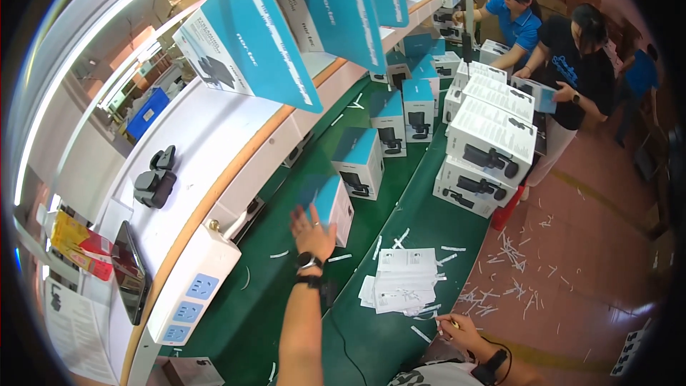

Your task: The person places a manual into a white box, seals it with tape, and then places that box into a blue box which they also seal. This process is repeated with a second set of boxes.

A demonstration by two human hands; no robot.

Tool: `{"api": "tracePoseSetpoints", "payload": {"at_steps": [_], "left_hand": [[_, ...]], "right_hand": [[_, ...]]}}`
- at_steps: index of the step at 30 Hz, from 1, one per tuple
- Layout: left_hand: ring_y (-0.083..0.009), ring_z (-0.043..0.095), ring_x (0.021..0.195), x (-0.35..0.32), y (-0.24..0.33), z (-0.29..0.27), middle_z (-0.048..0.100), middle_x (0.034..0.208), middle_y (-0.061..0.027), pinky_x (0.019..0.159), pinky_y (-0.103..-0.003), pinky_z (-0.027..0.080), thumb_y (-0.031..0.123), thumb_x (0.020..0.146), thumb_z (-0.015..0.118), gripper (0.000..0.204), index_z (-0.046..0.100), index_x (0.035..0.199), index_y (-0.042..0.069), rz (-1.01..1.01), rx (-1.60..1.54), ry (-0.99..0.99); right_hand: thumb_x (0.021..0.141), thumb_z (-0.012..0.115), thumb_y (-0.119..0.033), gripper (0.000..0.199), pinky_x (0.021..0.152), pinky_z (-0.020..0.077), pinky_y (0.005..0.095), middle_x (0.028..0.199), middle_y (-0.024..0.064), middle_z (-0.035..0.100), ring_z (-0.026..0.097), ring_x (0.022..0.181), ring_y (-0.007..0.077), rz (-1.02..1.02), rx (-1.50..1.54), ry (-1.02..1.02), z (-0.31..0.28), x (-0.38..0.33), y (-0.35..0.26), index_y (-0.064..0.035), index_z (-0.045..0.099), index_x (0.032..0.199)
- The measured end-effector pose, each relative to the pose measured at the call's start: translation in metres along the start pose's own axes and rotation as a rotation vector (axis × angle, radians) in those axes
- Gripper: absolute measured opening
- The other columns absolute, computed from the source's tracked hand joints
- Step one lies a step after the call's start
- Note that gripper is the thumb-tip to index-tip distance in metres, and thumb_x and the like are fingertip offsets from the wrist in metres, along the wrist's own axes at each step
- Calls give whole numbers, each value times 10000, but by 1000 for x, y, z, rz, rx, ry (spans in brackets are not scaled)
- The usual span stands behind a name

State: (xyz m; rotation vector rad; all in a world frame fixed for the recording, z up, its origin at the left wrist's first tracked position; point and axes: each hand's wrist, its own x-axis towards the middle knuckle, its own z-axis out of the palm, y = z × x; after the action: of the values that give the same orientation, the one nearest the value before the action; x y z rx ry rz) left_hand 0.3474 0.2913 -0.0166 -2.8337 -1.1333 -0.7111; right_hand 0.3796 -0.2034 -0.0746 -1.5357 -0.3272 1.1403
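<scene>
My left hand (313, 234) reaches over the green work surface with its fingers spread, against or just in front of a blue-and-white microphone box (341, 214). Whether palm and box touch I cannot tell. Beyond it stand another such box (361, 164) and several more in a row. My right hand (461, 332) is low at the right, fingers closed round something small and slim, with a whitish and a yellowish bit showing. Beside that hand lies a pile of white printed leaflets (405, 279), with loose paper strips (420, 334) around it.
A shelf (207, 150) on the left carries large blue display cartons (268, 43), a black device (155, 184) and a phone (131, 271). A socket strip (189, 311) fronts it. Stacked boxes (493, 143) stand at right; two co-workers (564, 64) handle boxes. Strips litter the floor (557, 243).
</scene>
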Motion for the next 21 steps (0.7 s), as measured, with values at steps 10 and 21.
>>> {"api": "tracePoseSetpoints", "payload": {"at_steps": [10,21], "left_hand": [[-524,342,1451,-37,-45,-12,340,1580,-338,1204,-586,291,359,896,710,778,421,1508,-25,70,-179,-150],[-404,583,1269,-348,-396,-247,607,1383,-224,1065,-527,460,299,918,570,472,654,1329,82,-977,552,-411]], "right_hand": [[1066,577,-165,391,716,526,290,992,101,711,619,761,130,268,116,-149,30,21,39,-18,520,1423],[1065,540,-118,307,701,524,301,991,115,718,647,762,156,229,-163,-332,71,73,18,-4,556,1350]]}}
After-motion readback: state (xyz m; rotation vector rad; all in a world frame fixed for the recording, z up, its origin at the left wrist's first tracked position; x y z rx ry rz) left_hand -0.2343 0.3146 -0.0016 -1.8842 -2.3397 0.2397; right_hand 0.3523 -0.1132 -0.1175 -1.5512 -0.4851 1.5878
